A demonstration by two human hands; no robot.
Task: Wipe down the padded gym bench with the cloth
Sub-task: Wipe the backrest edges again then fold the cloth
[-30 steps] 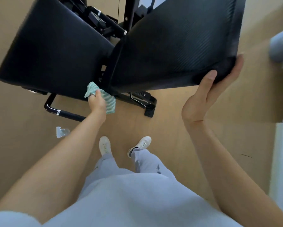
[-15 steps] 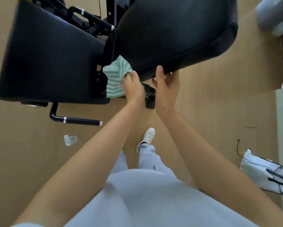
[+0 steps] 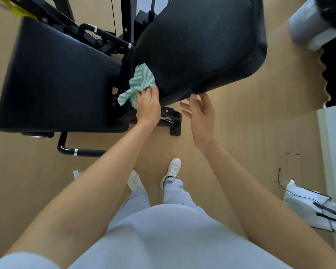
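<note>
Floor (image 3: 241, 142): pale wood-look boards under everything; it carries the bench, the person and a bag.
Bench (image 3: 128, 61): black and padded, in two parts, filling the upper half of the view.
Back pad (image 3: 202, 45): the right-hand part, with a ribbed surface; tilted, its lower edge facing the person.
Seat pad (image 3: 56, 84): the left-hand part, smooth and black; a narrow gap separates it from the back pad.
Frame (image 3: 105, 37): black metal bars behind and below the pads; a foot plate (image 3: 174, 121) rests on the floor under the back pad's lower edge; a bent handle bar (image 3: 79, 152) sticks out below the seat pad's near edge.
Trousers (image 3: 163, 230): light grey, at the bottom centre.
Bag (image 3: 309, 206): white with dark straps, lying on the floor near the right edge.
Cylinder (image 3: 309, 22): grey, in the top right corner; blurred.
Shoes (image 3: 172, 169): white, side by side on the floor, toes pointing at the bench.
Right hand (image 3: 201, 117): fingers straight and loosely spread, holding nothing; the fingertips reach the back pad's lower edge; cannot tell whether they touch.
Left hand (image 3: 148, 107): fingers curled, gripping the cloth at the back pad's lower left corner.
Cloth (image 3: 141, 80): green and white zigzag weave, bunched; it lies against the back pad's left end, over the gap between the pads, with one tail hanging down left.
Scrap (image 3: 76, 173): small and clear, on the floor beside the left forearm.
</note>
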